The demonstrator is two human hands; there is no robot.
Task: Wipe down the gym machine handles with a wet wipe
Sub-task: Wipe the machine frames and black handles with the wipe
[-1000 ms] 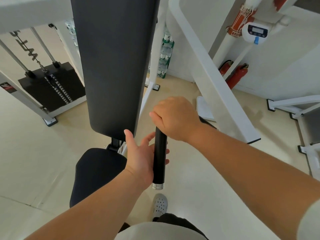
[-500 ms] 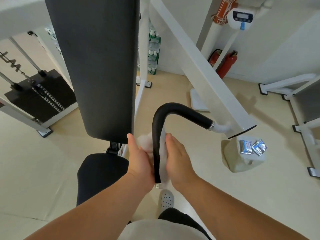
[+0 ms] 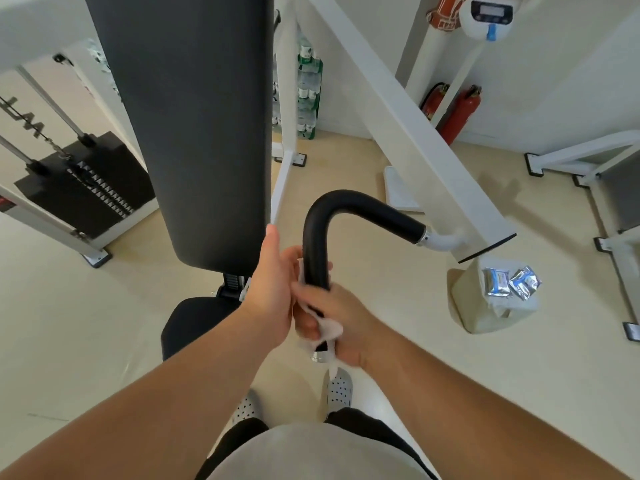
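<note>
— Where is the wet wipe seen?
— It is wrapped round the near, lower end of the black handle, just right of the back pad and beside the seat.
— How is it held?
— The fingers of the right hand are clamped round wipe and handle, close to the metal end cap. The fingers of the left hand are curled round the handle just above, with the thumb pointed up.
— What else is shown?
— A weight stack is seen far left. Foil packets are laid on a pale base at right, and fire extinguishers are stood by the far wall.
</note>
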